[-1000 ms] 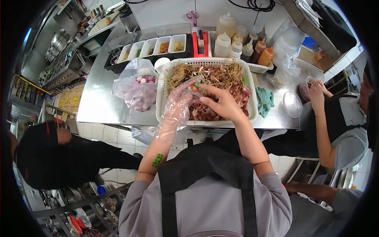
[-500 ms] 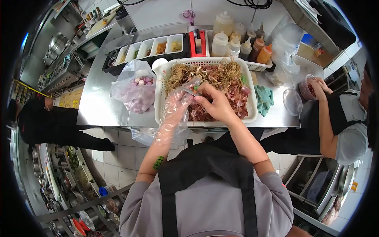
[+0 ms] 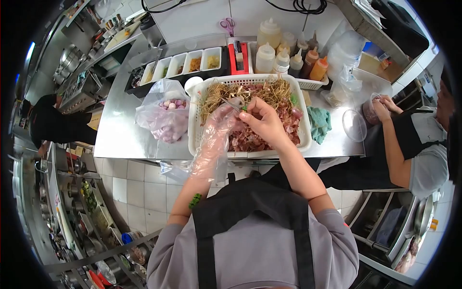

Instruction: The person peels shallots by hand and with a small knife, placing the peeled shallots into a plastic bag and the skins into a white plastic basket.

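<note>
A white plastic basket [image 3: 196,126] on the steel counter holds a heap of shallot skins and stringy roots [image 3: 269,96]. My left hand [image 3: 222,120], inside a clear plastic glove, pinches a small shallot over the basket. My right hand [image 3: 262,121], bare, grips a small knife [image 3: 233,104] whose blade points left toward the gloved fingers. Both hands meet above the middle of the basket. A clear bag of peeled shallots [image 3: 166,115] lies just left of the basket.
Behind the basket stand squeeze bottles [image 3: 288,58], a red box [image 3: 238,58] and a black tray of white condiment tubs [image 3: 183,65]. A teal cloth [image 3: 318,123] and a round lid [image 3: 354,125] lie to the right. A co-worker [image 3: 409,144] handles a container at right; another person [image 3: 53,123] stands far left.
My hands have shifted slightly up over the basket while still working the shallot with the knife. The person in black at left has walked farther away toward the upper left.
</note>
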`<state>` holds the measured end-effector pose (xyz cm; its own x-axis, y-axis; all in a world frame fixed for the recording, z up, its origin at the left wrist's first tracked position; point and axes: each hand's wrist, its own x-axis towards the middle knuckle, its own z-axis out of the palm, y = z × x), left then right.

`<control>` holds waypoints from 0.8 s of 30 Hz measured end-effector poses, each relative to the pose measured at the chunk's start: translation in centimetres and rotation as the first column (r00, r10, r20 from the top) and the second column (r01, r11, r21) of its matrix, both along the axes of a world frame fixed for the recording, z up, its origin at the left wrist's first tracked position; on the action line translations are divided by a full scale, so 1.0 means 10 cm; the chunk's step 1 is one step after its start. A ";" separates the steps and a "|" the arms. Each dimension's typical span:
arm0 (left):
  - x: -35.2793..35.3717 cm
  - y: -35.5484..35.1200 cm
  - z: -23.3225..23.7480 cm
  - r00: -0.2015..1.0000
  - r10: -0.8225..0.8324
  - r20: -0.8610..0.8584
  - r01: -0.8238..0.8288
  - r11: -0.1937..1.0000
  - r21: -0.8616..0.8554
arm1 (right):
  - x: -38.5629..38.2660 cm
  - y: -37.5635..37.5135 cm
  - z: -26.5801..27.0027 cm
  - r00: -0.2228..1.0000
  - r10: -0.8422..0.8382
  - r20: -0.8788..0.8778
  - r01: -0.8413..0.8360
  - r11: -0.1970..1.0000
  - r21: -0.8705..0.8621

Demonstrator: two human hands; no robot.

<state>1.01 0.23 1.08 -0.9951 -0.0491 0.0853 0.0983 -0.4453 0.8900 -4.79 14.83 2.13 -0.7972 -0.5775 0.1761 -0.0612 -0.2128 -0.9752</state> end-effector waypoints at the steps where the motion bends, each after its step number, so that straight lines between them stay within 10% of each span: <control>1: -0.03 0.01 -0.02 0.997 0.066 0.026 -0.067 0.998 0.021 | 0.02 -0.04 -0.05 0.985 -0.130 -0.110 0.137 0.989 0.057; 8: -0.07 0.02 -0.15 0.986 0.135 0.095 -0.144 0.986 0.089 | 0.08 -0.05 -0.02 0.968 -0.223 -0.111 0.235 0.965 0.115; 10: -0.10 0.02 -0.23 0.986 0.164 0.024 -0.166 0.981 0.099 | 0.07 -0.01 0.07 0.974 -0.016 0.224 0.028 0.998 -0.050; 16: -0.06 -0.01 -0.21 0.995 0.103 0.010 -0.103 0.989 0.104 | -0.01 0.04 0.09 0.880 0.263 0.395 -0.200 0.961 -0.193; 24: -0.02 0.02 -0.19 0.991 0.110 0.073 -0.122 0.974 0.192 | -0.08 0.08 0.09 0.938 0.194 0.287 -0.163 0.978 -0.129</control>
